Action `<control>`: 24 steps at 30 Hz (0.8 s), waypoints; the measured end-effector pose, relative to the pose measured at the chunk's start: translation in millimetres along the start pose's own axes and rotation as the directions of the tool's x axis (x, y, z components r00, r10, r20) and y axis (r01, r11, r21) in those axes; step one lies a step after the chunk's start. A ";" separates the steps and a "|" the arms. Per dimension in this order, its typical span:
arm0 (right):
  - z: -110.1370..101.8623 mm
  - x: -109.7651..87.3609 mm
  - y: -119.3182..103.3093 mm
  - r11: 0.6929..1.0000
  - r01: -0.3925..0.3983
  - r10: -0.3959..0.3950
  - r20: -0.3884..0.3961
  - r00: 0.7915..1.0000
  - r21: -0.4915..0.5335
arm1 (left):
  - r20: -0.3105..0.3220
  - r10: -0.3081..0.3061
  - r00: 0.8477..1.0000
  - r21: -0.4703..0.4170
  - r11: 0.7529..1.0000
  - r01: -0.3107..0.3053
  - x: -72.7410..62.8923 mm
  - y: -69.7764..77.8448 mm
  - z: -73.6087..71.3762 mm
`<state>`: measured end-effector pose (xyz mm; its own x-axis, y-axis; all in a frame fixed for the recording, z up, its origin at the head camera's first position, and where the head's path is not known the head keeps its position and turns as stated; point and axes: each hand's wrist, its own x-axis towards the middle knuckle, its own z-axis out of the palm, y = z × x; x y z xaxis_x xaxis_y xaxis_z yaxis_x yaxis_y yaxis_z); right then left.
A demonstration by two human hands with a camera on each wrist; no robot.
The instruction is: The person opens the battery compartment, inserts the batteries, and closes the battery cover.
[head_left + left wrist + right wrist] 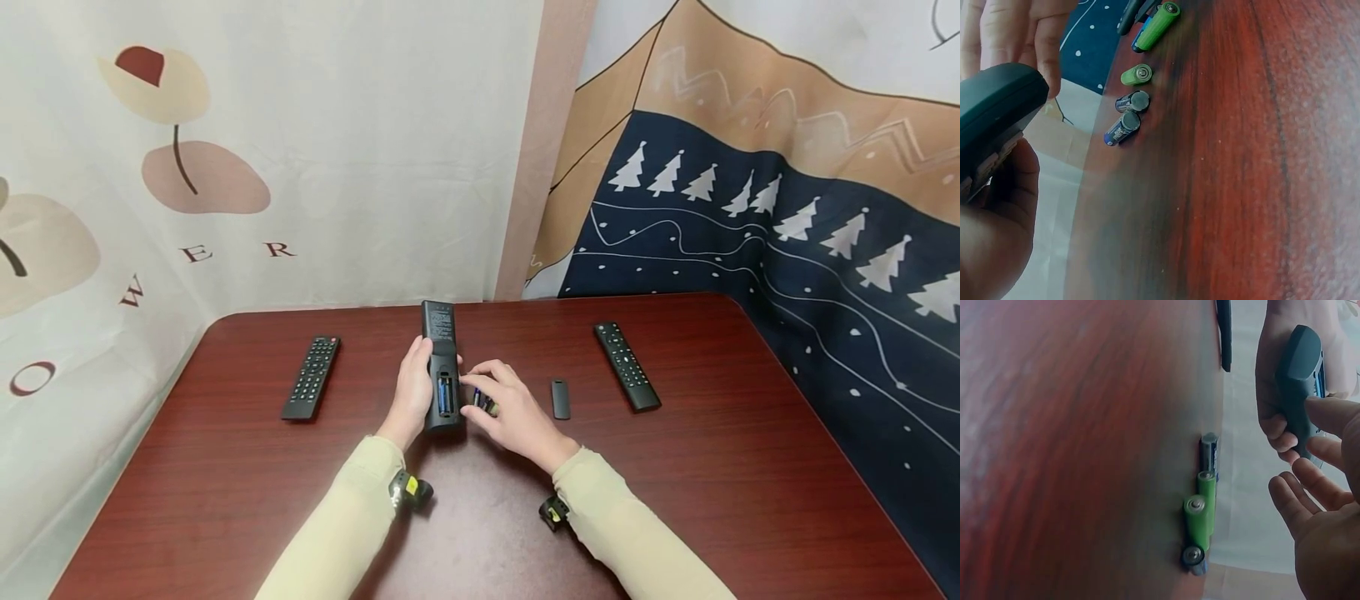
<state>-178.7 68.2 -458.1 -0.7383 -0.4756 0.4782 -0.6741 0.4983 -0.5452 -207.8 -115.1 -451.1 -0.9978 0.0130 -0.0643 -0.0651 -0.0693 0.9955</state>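
A white cloth point(390, 167) with shapes and letters hangs behind, next to a dark blue cloth point(675, 229) with white trees. In front is a big red-brown table point(172, 508). Two arms in pale sleeves reach over it from the near side and come close together in the middle.

The left hand point(410, 392) is turned on its side. Its fingers curl around a black remote point(442, 362) and hold it firmly above the table, back side up. The right hand point(513, 417) leans in from the other side, fingers bent a little and spread apart. Its tips are right by the remote's edge; I can't tell if they touch. It has hold of nothing that I can see.

One remote point(312, 379) lies on the left, another remote point(627, 367) on the right. A small dark flat piece point(560, 400) lies near the right hand. Green batteries point(1160, 26) and blue batteries point(1122, 128) are on the table near the right hand. At least one blue battery point(444, 394) sits in the held remote's open slot.
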 end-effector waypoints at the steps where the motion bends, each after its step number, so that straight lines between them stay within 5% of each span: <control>1: -0.7 -0.5 0.5 1.000 -0.006 0.006 0.003 1.000 0.001 | 0.000 -0.006 1.000 -0.006 1.000 0.006 0.1 0.3 0.3; 24: -17.7 -14.8 19.1 0.991 -0.129 0.131 0.039 0.991 -0.044 | -0.001 -0.025 1.000 -0.028 0.999 0.025 -0.3 0.9 1.9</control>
<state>-181.0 97.6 -463.4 -0.8188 -0.4345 0.3752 -0.5733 0.5868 -0.5718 -207.5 -113.2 -450.1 -0.9959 0.0135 -0.0891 -0.0900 -0.0968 0.9912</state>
